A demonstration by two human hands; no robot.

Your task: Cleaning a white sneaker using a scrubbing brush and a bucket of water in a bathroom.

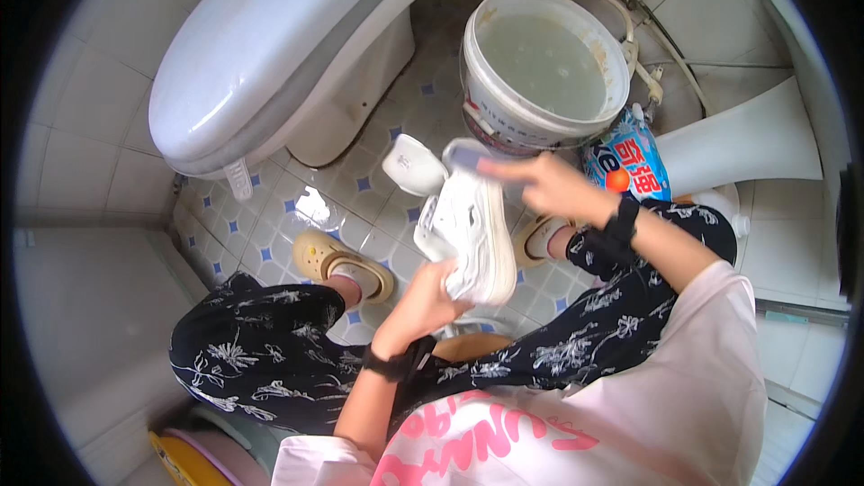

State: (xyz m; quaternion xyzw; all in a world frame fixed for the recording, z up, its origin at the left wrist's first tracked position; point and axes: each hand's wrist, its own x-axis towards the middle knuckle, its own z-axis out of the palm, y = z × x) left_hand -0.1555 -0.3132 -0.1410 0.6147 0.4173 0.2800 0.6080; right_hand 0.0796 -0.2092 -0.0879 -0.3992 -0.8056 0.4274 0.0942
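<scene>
A white shoe point(472, 236) is held over the tiled floor, its toe end pointing down towards me and its tongue point(410, 165) folded outward at the upper left. My left hand point(426, 300) grips the lower end of the shoe. In my right hand point(563, 189) is a brush point(466, 156) with a bluish-purple part, blurred, at the upper end of the shoe. My index finger is stretched along the brush. Which side of the brush touches the shoe cannot be told.
A white plastic bucket point(470, 61) of cloudy water stands beyond the shoe. Left of it is a toilet point(263, 47). A blue detergent bag point(631, 155) leans near the white pedestal point(742, 142) at right. Pipes run along the back wall. Basins point(202, 455) lie at lower left.
</scene>
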